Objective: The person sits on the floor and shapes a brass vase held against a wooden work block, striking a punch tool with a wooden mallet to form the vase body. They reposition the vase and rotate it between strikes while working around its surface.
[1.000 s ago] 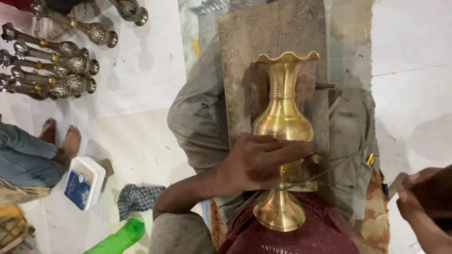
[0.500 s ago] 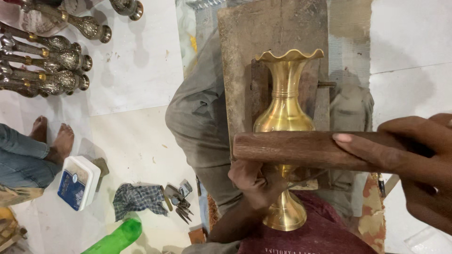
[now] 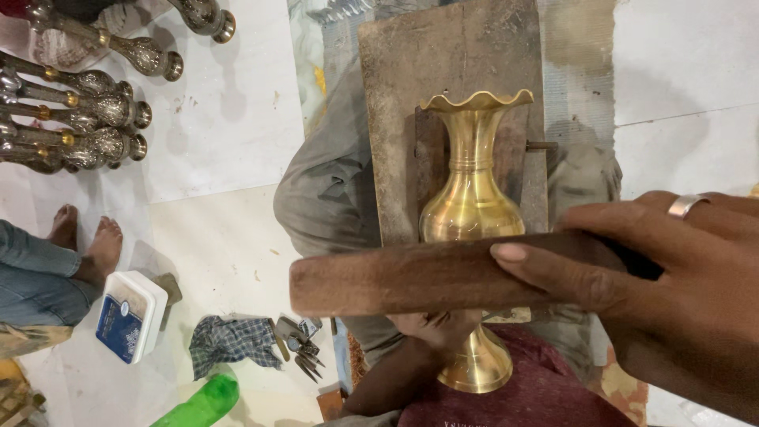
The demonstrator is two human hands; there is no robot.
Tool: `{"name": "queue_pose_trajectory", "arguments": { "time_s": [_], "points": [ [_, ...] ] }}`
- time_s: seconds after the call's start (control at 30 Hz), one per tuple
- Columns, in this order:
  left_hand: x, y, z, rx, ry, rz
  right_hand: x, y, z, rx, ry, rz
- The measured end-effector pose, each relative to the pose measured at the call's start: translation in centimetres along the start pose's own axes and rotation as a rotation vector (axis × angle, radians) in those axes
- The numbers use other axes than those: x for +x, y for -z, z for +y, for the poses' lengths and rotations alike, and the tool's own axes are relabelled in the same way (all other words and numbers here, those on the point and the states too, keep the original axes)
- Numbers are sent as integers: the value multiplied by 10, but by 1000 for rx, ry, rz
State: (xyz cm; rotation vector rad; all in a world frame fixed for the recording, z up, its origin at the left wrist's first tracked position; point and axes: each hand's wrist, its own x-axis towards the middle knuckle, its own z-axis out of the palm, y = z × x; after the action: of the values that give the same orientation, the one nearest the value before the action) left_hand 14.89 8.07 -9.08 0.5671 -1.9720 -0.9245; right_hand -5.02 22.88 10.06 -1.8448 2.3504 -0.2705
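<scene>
While I watch through the head camera, I count one brass vase, one wooden block, one wooden board, and two hands of the wearer. The vase lies along the board over the wearer's lap, its long axis running up and down the view, with the wavy flared mouth at the far end and the round foot near the maroon shirt. Across its belly, held close to the camera, the block runs left to right, hiding the lower body of the vase from me. The right hand is wrapped around the block's right end, fingers pressed together along its top, with one silver ring on a finger. The left hand sits beneath the block, against the vase just above its foot; its fingers are mostly hidden, so I cannot tell how they close. On the white floor at upper left I see at least six darker metal vases lying on their sides. Lower left are a second person's two bare feet, one white and blue box, one checked cloth, a cluster of small metal tools and one green bottle.
</scene>
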Motion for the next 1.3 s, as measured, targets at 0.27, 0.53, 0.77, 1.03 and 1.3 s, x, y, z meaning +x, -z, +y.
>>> {"name": "queue_pose_trajectory", "arguments": {
  "time_s": [0.27, 0.53, 0.77, 1.03, 1.3],
  "points": [
    [20, 9, 8, -65, -5, -173, 6, 5, -6, -20, 2, 28],
    [72, 31, 38, -169, -30, -494, -12, -24, 22, 188, -136, -16],
    [104, 38, 60, -309, 251, -860, -39, -44, 30, 347, -193, 82],
    [132, 39, 56, -175, -287, -913, -60, -60, 15, 429, -438, 125],
    [137, 33, 43, -194, -354, -1061, -82, -104, -13, 706, -579, 459]
  ]
}}
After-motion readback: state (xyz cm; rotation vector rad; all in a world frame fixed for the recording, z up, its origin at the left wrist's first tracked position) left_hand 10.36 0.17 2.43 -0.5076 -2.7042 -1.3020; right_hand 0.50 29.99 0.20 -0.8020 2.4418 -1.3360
